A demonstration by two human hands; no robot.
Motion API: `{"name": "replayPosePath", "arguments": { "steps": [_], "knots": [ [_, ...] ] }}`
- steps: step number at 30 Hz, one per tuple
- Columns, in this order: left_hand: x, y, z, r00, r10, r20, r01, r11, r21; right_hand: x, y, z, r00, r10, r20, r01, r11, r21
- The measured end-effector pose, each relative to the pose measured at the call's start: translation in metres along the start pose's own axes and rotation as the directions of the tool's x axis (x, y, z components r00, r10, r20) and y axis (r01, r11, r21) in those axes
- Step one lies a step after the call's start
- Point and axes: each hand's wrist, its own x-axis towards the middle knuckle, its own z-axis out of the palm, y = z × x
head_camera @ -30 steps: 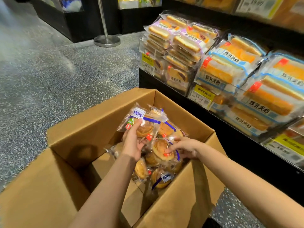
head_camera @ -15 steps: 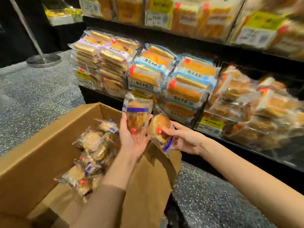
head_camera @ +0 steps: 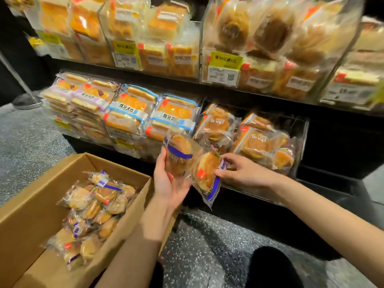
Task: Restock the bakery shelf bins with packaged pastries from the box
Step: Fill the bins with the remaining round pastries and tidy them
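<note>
A person crouches on a speckled grey floor (head_camera: 207,246) before a dark bakery shelf (head_camera: 228,92). The left hand (head_camera: 170,179) holds one packaged pastry (head_camera: 178,156) upright, its grip cupped around the lower part of the clear wrapper with a blue band. The right hand (head_camera: 243,173) pinches a second packaged pastry (head_camera: 205,175) near its top edge, tilted, the wrapper tail hanging down. Both pastries sit close together in front of the lower shelf bin (head_camera: 301,146), which holds similar round pastries in clear wrappers; the second one may be touching the bin's front, though blur makes that hard to tell. At lower left, an open cardboard box (head_camera: 31,215) on the floor holds a heap of more wrapped pastries (head_camera: 93,208). Blue-labelled sandwich cakes (head_camera: 149,115) fill the neighbouring bin.
</note>
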Motion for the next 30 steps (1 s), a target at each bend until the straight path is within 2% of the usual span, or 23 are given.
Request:
{"name": "replayPosePath", "arguments": {
  "steps": [2,5,8,10,11,13,15,18,20,24,27,30],
  "knots": [
    [0.0,-0.013,0.029,1.0,-0.005,0.029,0.005,1.0,0.017,-0.019,-0.004,-0.035,0.996,-0.061,-0.061,0.049,0.981,-0.186],
    [-0.007,-0.036,0.073,0.998,-0.024,0.064,0.025,1.0,-0.016,-0.05,-0.006,-0.079,0.983,-0.136,-0.121,0.104,0.965,-0.242],
    [-0.011,-0.06,0.115,0.996,-0.075,0.056,0.074,0.997,0.012,-0.081,-0.006,-0.117,0.985,-0.171,-0.018,0.162,0.959,-0.234],
    [-0.008,-0.078,0.143,0.996,-0.082,0.033,0.079,0.994,0.077,-0.096,0.01,-0.143,0.992,-0.126,-0.022,0.114,0.951,-0.288],
    [-0.005,-0.083,0.151,0.998,-0.06,0.014,0.059,0.994,0.096,-0.1,0.02,-0.153,0.994,-0.098,-0.038,0.085,0.962,-0.259],
    [0.006,-0.1,0.172,0.999,-0.017,-0.034,0.02,0.996,0.087,-0.114,0.051,-0.18,0.989,-0.04,-0.141,0.033,0.998,-0.056],
    [0.02,-0.115,0.184,0.996,-0.006,-0.088,0.011,0.998,0.065,-0.122,0.082,-0.2,0.943,0.029,-0.332,0.012,0.993,0.122],
    [0.037,-0.136,0.189,0.991,-0.007,-0.13,0.011,0.999,0.03,-0.113,0.135,-0.21,0.757,0.263,-0.599,-0.1,0.951,0.292],
    [0.046,-0.146,0.188,0.994,0.016,-0.111,-0.017,1.0,-0.006,-0.093,0.17,-0.21,0.658,0.398,-0.64,-0.191,0.91,0.369],
    [0.058,-0.157,0.185,0.992,0.026,-0.123,-0.022,0.999,0.032,-0.045,0.212,-0.206,0.554,0.54,-0.634,-0.299,0.839,0.454],
    [0.066,-0.158,0.18,0.993,0.015,-0.117,-0.008,0.998,0.055,-0.011,0.228,-0.203,0.53,0.579,-0.62,-0.397,0.815,0.422],
    [0.071,-0.158,0.18,0.992,0.003,-0.123,0.002,0.999,0.038,0.008,0.238,-0.196,0.593,0.575,-0.563,-0.483,0.814,0.323]
  ]
}}
